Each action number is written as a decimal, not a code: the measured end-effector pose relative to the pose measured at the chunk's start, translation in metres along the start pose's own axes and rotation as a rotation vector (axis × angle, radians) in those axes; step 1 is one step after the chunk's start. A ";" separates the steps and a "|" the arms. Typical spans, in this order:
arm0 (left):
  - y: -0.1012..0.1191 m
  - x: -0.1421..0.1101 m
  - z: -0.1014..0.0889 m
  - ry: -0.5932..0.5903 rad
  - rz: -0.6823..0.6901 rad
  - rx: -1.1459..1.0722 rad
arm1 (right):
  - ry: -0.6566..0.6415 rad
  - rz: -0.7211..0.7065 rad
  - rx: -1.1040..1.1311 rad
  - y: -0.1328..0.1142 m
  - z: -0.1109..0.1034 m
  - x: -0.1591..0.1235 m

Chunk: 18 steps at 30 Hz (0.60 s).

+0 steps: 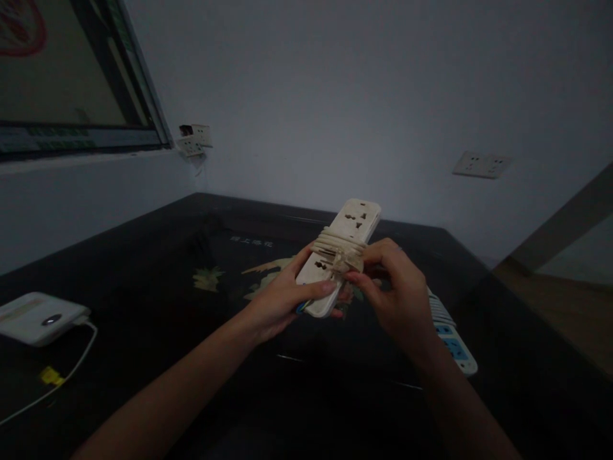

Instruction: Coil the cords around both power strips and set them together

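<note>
A dirty white power strip [357, 218] is held up at a slant over the dark table. Its cord [339, 244] is wound around the middle, with the plug [348, 260] lying against the coil. My left hand [287, 294] grips the lower end, thumb on the face and fingers behind it. At the plug and the cord's right side, my right hand [397, 287] is closed in a pinch; its fingertips partly hide the plug. Behind my right wrist a second power strip, white with blue sockets [454, 348], lies on the table, wrapped in pale cord and partly covered.
On the left of the dark table [158, 255] stands a white box-shaped device [41, 317] with a thin cable and a yellow tag [51, 375]. Wall sockets [481, 165] sit at the right; loose-hanging sockets [194, 142] are near the window [76, 70].
</note>
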<state>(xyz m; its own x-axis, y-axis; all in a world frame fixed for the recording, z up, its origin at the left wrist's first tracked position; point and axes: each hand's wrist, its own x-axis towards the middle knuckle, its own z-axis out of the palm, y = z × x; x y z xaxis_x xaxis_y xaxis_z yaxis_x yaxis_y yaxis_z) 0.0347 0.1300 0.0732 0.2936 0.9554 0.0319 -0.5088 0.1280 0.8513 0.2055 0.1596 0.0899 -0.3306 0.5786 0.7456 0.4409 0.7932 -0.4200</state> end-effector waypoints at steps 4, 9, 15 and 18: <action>-0.003 0.003 0.001 0.063 0.036 0.034 | -0.045 -0.118 0.008 -0.001 0.001 0.000; -0.002 0.006 -0.002 0.074 0.067 0.063 | -0.030 -0.165 -0.031 -0.005 0.003 -0.003; 0.000 0.003 0.002 0.108 0.139 0.071 | 0.151 -0.153 -0.041 -0.007 0.006 -0.007; 0.001 0.000 0.006 0.128 0.153 0.059 | 0.168 -0.192 -0.104 -0.005 0.006 -0.008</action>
<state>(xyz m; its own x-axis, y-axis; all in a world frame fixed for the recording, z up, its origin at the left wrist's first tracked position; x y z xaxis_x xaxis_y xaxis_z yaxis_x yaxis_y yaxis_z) 0.0394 0.1288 0.0777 0.1090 0.9890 0.0995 -0.4905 -0.0336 0.8708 0.2007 0.1526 0.0828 -0.2773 0.3733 0.8853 0.4696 0.8565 -0.2141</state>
